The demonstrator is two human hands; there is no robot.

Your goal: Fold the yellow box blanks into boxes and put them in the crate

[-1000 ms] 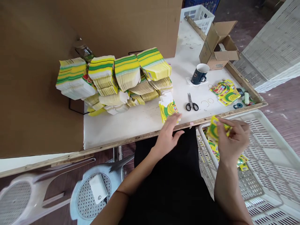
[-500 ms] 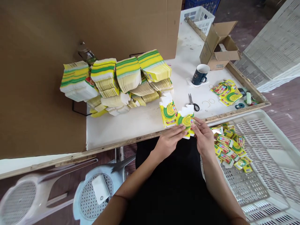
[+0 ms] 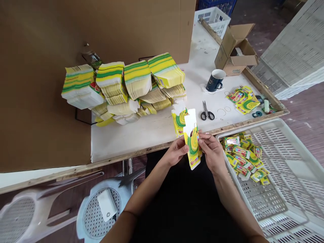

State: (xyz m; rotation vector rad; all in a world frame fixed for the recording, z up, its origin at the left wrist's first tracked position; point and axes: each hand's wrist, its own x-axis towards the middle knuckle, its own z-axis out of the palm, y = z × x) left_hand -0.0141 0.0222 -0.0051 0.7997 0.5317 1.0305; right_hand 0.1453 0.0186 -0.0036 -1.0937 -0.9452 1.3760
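Observation:
Between my two hands is a yellow and green printed carton (image 3: 193,145), partly opened out, its white flaps pointing up and away. My left hand (image 3: 177,151) grips its left edge, thumb on the near face. Fingers of my right hand (image 3: 212,150) pinch the right side near the upper end. Just behind lies a small stack of flat cartons (image 3: 178,118) of the same print, partly covered by the held one. A pair of black-handled scissors (image 3: 207,113) rests on the table beyond my right hand.
Bundles of flat cartons (image 3: 138,81) are piled at the back left against a cardboard sheet (image 3: 141,30). A dark mug (image 3: 215,81), an open cardboard box (image 3: 236,54) and loose cartons (image 3: 244,99) stand right. Folded cartons (image 3: 244,155) fill part of a white crate (image 3: 280,148).
The carton has come nearer my body and turned upright, its flat shape now opened into a partial tube. My left hand has shifted from lying over it to gripping its left edge.

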